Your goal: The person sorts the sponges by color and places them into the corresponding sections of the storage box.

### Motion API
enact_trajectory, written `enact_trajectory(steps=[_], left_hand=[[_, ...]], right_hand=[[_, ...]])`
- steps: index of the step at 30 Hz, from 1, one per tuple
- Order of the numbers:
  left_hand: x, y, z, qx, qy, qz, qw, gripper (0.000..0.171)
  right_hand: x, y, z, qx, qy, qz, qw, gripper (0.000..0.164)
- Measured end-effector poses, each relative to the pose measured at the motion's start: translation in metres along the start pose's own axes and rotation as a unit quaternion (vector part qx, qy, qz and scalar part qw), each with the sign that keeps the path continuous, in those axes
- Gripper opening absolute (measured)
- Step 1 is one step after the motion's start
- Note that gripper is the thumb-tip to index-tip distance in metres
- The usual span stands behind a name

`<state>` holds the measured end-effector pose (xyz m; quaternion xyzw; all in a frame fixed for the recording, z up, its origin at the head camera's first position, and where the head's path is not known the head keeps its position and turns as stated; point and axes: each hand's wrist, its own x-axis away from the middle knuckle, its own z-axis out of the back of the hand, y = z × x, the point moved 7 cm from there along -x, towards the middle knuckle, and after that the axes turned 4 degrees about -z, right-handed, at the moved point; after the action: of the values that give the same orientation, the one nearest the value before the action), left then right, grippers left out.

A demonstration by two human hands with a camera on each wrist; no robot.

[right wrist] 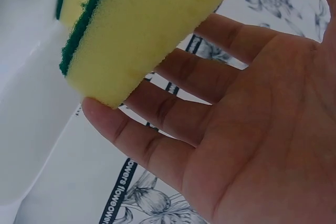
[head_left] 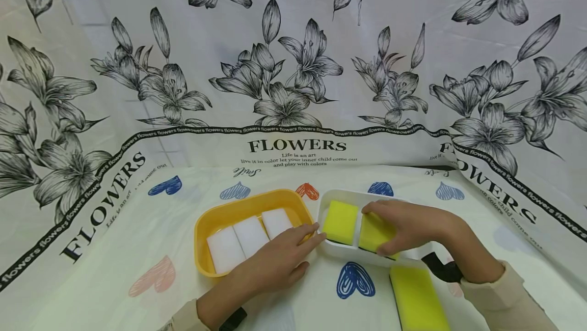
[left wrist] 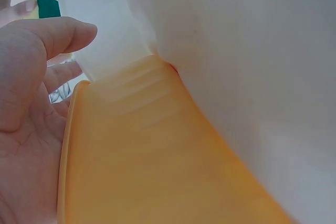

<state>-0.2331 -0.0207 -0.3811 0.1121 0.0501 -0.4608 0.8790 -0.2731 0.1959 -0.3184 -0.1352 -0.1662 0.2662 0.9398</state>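
My right hand [head_left: 405,224] grips a yellow sponge [head_left: 373,231] with a green scouring side, at the middle of the white tray [head_left: 341,252]. In the right wrist view its fingers lie along the sponge's yellow foam [right wrist: 152,30]. A second yellow sponge [head_left: 341,221] sits at the tray's left end. My left hand [head_left: 286,257] lies over the near right rim of the orange-yellow tray [head_left: 202,234], fingers extended toward the white tray's left edge. Nothing is gripped in it. Several white sponge blocks [head_left: 225,250] stand in a row inside the orange-yellow tray.
Another yellow sponge [head_left: 419,300] lies on the table in front of the white tray, near my right forearm. A white cloth with printed hearts [head_left: 355,280] covers the table. Behind it hangs a flower-patterned curtain [head_left: 284,76], which also runs along both sides.
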Motion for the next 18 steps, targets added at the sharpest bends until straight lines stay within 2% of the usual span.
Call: enact_trajectory(steps=[10,18], left_hand=[[-0.001,-0.001,-0.001,-0.005,0.004,-0.002,1.0,0.069],[-0.001,0.0,-0.002,-0.007,0.005,-0.007,0.9999,0.069]], right_hand=[[-0.009,0.015,0.002,-0.014,-0.014,0.012,1.0,0.08],[-0.017,0.027,-0.002,-0.034,-0.027,-0.013,0.999,0.08]])
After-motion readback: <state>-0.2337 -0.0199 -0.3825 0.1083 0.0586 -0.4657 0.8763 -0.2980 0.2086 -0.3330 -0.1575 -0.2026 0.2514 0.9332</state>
